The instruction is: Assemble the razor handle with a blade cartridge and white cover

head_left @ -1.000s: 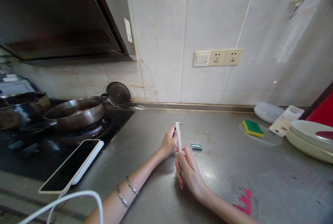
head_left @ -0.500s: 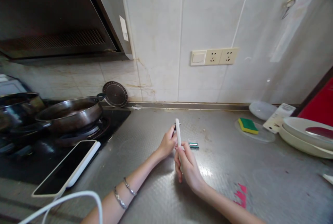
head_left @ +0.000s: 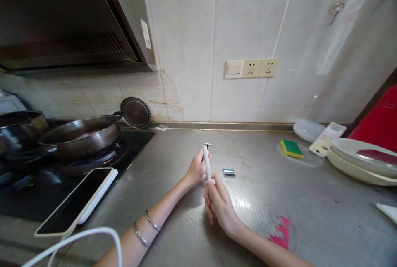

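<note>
A white razor handle [head_left: 207, 163] stands nearly upright before me, with a small dark T-shaped end at its top. My right hand [head_left: 222, 207] is closed around its lower part. Against the upper part, on the left side, my left hand [head_left: 196, 170] is closed too; its fingertips are partly hidden behind the handle. A small green and black razor cartridge [head_left: 228, 172] lies on the metal counter [head_left: 173, 221], just right of my hands and apart from them.
A phone [head_left: 76, 203] with a white cable [head_left: 102, 230] lies at left, beside the stove holding a pan [head_left: 82, 134] and a pot. At right are a green and yellow sponge [head_left: 291, 148] on a clear lid and stacked dishes [head_left: 356, 168]. A torn pink patch [head_left: 283, 234] marks the counter.
The razor handle has tilted slightly, its top leaning left, and its dark end shows more clearly. Both hands stay on it. The whole view has shifted a little.
</note>
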`<state>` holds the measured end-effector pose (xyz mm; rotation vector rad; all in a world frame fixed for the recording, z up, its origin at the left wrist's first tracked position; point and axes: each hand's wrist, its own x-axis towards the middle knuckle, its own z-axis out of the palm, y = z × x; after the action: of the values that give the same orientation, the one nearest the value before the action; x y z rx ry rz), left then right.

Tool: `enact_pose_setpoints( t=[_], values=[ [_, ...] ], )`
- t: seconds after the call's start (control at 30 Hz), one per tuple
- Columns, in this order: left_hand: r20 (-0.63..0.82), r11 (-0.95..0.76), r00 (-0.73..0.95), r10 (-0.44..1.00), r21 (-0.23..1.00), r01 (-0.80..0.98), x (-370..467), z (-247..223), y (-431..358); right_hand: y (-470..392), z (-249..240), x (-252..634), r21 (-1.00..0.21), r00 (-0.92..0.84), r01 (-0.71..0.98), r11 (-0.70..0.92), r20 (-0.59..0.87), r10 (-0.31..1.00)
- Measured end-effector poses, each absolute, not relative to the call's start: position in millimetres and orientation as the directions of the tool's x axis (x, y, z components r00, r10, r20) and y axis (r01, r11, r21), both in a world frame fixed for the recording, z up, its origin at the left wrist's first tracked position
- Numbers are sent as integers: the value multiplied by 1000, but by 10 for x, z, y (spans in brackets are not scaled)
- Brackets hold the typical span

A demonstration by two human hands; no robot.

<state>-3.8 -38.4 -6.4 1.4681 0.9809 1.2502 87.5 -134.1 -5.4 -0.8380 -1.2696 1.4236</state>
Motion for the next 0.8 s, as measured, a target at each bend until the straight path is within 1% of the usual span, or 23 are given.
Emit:
enact_pose_setpoints(
  t=[0.1,0.23,0.37,0.53,0.7,0.8],
  values=[
    [273,-277,248,930,961,-18,-21,-74,-394,-1309,40,943,-959,-197,-258,114,167,966],
    [281,-272,303,911,960,-74,28,-73,-434,-1335,57,1027,-965,-176,-249,84,130,976],
    [258,-241,277,926,966,-94,55,-57,-458,-1434,7,1039,-972,-205,-233,29,79,976],
    [250,-240,291,924,968,-68,73,-56,-487,-1418,49,1024,-962,-180,-266,58,109,978],
    [235,-220,273,933,972,-83,78,-41,-498,-1454,13,1023,-970,-214,-243,4,58,975],
    [243,-227,277,930,970,-91,78,-35,-506,-1466,42,1031,-966,-196,-254,38,90,976]
  ],
)
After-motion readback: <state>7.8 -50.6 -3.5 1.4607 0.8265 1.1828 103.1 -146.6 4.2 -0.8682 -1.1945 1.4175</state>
